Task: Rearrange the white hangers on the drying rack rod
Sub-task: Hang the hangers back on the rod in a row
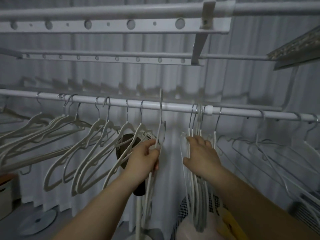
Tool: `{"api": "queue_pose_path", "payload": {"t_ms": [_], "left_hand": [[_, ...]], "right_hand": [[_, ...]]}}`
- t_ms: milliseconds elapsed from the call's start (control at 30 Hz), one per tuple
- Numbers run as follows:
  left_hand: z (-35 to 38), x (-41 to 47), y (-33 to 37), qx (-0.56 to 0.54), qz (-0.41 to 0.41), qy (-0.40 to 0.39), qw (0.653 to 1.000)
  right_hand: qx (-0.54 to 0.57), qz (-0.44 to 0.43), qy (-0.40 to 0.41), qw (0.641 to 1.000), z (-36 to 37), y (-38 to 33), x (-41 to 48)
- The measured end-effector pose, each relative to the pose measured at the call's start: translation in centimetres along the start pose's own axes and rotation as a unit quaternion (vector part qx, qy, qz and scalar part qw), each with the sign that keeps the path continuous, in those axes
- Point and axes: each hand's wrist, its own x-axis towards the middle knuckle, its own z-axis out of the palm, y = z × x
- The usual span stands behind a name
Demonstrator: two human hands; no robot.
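The left hand [145,158] had its grip clamped on a white hanger [161,115], hook above the rod [176,107]; the right hand [203,153] reached among bunched hangers [197,191], fingertips hidden, grip untellable.

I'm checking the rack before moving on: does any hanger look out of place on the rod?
Yes. One white hanger near the middle of the rod sits wrong: its hook pokes up above the rod instead of curling over it, while the left hand grips it. The right hand holds a tight bunch of hangers beside it.
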Motion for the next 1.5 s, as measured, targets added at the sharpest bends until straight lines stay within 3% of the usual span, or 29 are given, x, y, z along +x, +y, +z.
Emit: {"api": "queue_pose_path", "payload": {"t_ms": [333, 433, 500, 567, 667, 867, 1200, 1367, 1500], "left_hand": [[0.1, 1.5, -0.6, 0.091, -0.046, -0.043, 0.994], [-1.6, 0.7, -0.4, 0.271, 0.059, 0.027, 0.960], [-3.4, -0.3, 0.2, 0.313, 0.157, 0.115, 0.930], [-5.5, -0.7, 0.6, 0.328, 0.204, 0.172, 0.906], [-8.3, -0.4, -0.1, 0.385, 0.168, 0.197, 0.886], [-10.0, 0.1, -2.5, 0.364, 0.092, 0.145, 0.915], [-11.6, 0.0, -4.7, 0.349, -0.023, 0.108, 0.931], [-11.6, -0.3, -4.7, 0.211, -0.108, 0.047, 0.970], [-12.0, -0.4, -4.6, 0.180, -0.129, 0.046, 0.974]], "right_hand": [[-0.020, 0.003, 0.054, 0.998, -0.5, 0.0, 1.1], [0.017, -0.017, 0.103, 0.994, -0.8, -1.3, 1.8], [0.041, -0.042, 0.127, 0.990, -0.9, -2.5, 2.3], [0.069, -0.059, 0.119, 0.989, -0.7, -4.0, 2.7], [0.107, -0.053, 0.079, 0.990, -0.2, -6.3, 3.5], [0.080, -0.037, 0.089, 0.992, 0.9, -10.5, 4.9], [-0.047, -0.004, 0.042, 0.998, 4.2, -13.3, 6.5], [-0.057, 0.010, 0.020, 0.998, 4.8, -13.3, 7.0], [-0.073, 0.025, 0.013, 0.997, 5.0, -12.8, 7.0]]}}
